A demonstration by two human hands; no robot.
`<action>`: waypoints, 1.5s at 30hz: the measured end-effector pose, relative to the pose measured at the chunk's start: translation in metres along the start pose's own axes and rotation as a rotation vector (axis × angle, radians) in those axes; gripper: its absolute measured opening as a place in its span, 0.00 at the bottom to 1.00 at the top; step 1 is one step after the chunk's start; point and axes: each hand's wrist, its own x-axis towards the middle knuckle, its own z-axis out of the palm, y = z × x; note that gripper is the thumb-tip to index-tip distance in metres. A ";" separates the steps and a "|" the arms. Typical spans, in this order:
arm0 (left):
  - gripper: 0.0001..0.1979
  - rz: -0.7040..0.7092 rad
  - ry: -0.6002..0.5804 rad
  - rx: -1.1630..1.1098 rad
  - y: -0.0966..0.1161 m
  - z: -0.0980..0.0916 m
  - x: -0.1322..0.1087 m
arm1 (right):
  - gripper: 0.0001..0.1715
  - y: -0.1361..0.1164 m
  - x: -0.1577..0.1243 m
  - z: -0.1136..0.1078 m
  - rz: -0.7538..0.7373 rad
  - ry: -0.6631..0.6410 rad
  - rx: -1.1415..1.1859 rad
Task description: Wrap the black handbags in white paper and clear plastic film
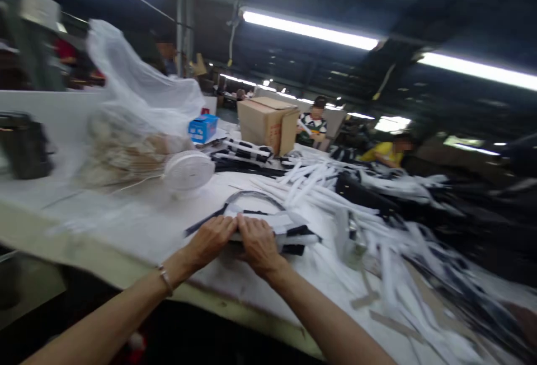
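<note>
My left hand [211,240] and my right hand [259,244] lie side by side on the white table [138,225], fingers pressed down on a small stack of white and black fabric strips [289,228]. The fingertips of both hands touch the near edge of that stack. A thin dark strap [251,196] curves on the table just beyond it. A bracelet sits on my left wrist. The picture is smeared by motion.
A large heap of white and black strips [377,208] covers the table to the right. A small white fan [188,172], a clear plastic bag [134,124], a blue box [202,128] and a cardboard box [267,124] stand further back. Two people sit at the far side.
</note>
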 end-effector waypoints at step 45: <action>0.12 -0.059 0.117 -0.015 0.028 0.029 -0.045 | 0.25 -0.016 -0.047 0.065 -0.099 0.368 -0.028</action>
